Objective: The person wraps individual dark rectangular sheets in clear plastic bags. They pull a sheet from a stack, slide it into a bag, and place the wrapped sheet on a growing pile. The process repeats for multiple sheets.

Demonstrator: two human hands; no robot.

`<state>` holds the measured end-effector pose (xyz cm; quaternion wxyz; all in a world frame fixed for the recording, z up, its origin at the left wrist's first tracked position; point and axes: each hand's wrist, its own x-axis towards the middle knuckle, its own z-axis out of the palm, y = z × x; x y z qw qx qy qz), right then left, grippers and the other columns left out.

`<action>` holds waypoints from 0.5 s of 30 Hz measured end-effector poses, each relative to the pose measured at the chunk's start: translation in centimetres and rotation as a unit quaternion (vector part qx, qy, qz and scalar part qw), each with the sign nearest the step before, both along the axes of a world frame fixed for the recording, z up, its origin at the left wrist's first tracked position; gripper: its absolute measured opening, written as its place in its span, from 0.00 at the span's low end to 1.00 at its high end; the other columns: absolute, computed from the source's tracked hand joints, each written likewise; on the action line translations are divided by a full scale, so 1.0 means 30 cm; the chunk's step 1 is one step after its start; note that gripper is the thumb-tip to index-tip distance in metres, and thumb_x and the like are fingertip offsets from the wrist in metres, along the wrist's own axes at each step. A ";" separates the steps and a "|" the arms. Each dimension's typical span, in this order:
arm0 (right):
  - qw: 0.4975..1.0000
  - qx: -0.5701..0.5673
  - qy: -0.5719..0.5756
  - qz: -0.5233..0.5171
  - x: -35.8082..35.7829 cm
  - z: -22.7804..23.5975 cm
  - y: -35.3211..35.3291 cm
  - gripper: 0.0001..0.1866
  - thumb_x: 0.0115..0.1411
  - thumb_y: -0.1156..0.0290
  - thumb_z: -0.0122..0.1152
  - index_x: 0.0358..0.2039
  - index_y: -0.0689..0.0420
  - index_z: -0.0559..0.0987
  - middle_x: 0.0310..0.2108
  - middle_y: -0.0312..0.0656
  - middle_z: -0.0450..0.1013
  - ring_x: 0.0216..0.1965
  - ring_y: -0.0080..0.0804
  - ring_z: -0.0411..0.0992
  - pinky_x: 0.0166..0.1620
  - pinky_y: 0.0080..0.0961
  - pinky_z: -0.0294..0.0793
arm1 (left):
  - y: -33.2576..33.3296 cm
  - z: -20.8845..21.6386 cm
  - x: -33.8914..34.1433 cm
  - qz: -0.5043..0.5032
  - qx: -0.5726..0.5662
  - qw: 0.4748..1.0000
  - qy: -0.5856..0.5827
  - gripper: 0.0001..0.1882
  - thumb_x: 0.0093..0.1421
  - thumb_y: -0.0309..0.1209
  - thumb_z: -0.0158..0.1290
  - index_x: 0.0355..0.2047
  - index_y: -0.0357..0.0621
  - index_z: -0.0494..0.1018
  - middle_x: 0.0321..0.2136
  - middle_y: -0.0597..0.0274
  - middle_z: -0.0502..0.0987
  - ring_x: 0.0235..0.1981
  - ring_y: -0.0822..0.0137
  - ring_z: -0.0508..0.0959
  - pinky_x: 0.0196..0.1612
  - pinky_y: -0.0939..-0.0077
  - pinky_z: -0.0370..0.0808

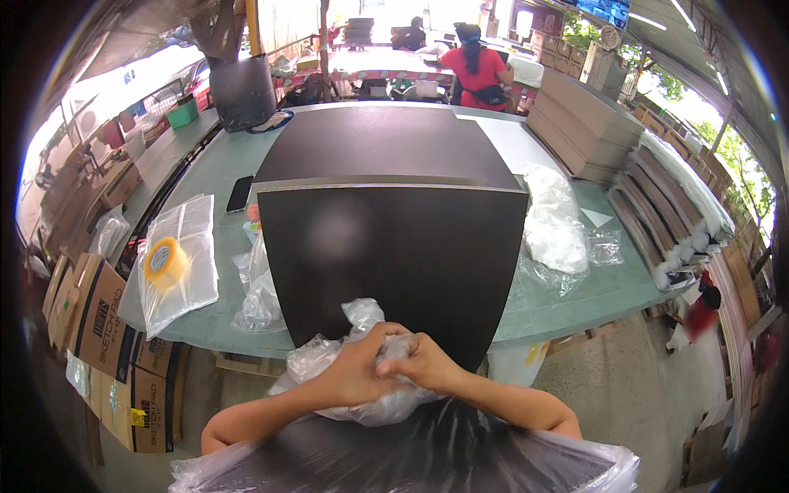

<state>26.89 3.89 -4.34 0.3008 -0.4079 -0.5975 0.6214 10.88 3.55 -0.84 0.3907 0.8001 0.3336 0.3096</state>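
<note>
Clear plastic bag, crumpled into a wad, sits bunched between both hands at the near end of a dark panel. Left hand is curled shut around the wad from the side, while right hand closes its fingers into the same film from the other side, so the slippery plastic is gathered from both sides (the fingertips themselves are buried in it). Below the hands, more clear film drapes over another dark surface close to the body. Out to the left of the hands lie loose clear bags and a roll of yellow tape on a green table. Beyond them to the right lies a heap of white plastic, and farther off stacked boards.
</note>
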 end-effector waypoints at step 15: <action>0.901 -0.160 0.218 -0.338 0.260 -0.018 0.083 0.26 0.54 0.48 0.48 0.37 0.62 0.70 0.34 0.42 0.69 0.33 0.29 0.69 0.37 0.26 0.69 | 0.048 -0.411 -0.368 0.237 -0.171 0.952 -0.090 0.14 0.43 0.22 0.50 0.34 0.36 0.70 0.33 0.55 0.72 0.35 0.65 0.72 0.37 0.69 0.69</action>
